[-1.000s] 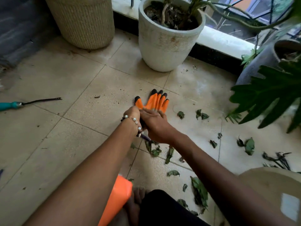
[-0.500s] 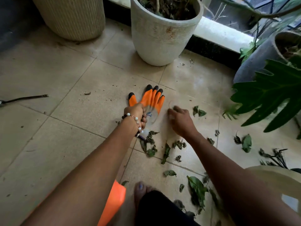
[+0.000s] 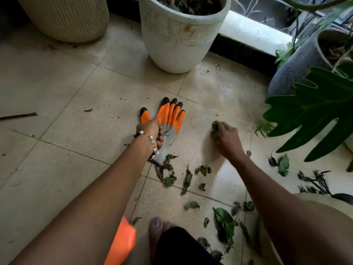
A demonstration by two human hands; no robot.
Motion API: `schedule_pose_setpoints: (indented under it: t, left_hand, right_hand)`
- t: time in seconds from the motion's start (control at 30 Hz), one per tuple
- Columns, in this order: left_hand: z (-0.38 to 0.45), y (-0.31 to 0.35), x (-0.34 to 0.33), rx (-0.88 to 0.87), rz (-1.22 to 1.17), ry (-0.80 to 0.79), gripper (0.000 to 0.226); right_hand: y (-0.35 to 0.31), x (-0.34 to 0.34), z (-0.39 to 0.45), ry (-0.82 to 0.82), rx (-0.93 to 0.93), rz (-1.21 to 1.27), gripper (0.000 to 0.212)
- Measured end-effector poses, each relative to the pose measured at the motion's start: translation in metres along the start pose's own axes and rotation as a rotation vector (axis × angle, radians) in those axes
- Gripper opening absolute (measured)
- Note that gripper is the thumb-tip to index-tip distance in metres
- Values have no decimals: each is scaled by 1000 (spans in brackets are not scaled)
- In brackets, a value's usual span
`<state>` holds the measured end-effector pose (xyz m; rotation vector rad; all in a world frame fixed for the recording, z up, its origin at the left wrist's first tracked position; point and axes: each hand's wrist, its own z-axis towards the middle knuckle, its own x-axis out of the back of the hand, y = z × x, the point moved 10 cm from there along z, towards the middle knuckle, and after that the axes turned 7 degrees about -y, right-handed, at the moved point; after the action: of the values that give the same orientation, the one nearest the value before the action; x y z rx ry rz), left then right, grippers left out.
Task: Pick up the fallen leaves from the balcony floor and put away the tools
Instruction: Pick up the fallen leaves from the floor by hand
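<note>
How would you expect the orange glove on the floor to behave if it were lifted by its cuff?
The orange glove lies flat on the tile, so it would probably hang limp. It looks thin, so likely light. Its coated fingers may keep some shape; the left hand already holds its cuff.

We see an orange glove [image 3: 169, 119] with black fingertips and a grey palm, dark green leaves [image 3: 187, 179] on beige tiles [image 3: 76, 131], a white ribbed pot [image 3: 181, 35], and a white-beaded bracelet [image 3: 150, 139].
</note>
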<state>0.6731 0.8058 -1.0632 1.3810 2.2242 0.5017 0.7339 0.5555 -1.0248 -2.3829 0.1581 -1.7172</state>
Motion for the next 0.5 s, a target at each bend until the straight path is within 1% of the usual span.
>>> schedule_pose_setpoints:
  t: [0.13, 0.17, 0.23, 0.33, 0.37, 0.4, 0.43, 0.47, 0.5]
  left_hand:
    - [2, -5, -3, 7, 8, -20, 30]
    - [2, -6, -3, 16, 11, -25, 30]
    - [0, -9, -3, 30, 26, -33, 29]
    - [-4, -10, -3, 33, 44, -39, 28]
    - [-6, -10, -2, 31, 46, -37, 28]
    - [-8, -11, -2, 30, 44, -38, 28]
    - [-10, -11, -1, 30, 44, -37, 28]
    - [-11, -12, -1, 29, 44, -35, 29]
    - [-12, -12, 0, 28, 43, -32, 30]
  right_hand:
    - [-35, 7, -17, 138, 139, -167, 34]
    - [-38, 9, -19, 154, 147, -179, 29]
    - [-37, 11, -20, 165, 131, -132, 24]
    - [-27, 18, -20, 188, 53, 77, 16]
    - [-26, 19, -20, 186, 34, 134, 22]
    - [-26, 16, -19, 153, 30, 161, 35]
    - [-29, 11, -17, 87, 37, 156, 47]
    - [-33, 3, -15, 8, 51, 106, 54]
    - [-40, -2, -16, -52, 80, 20, 54]
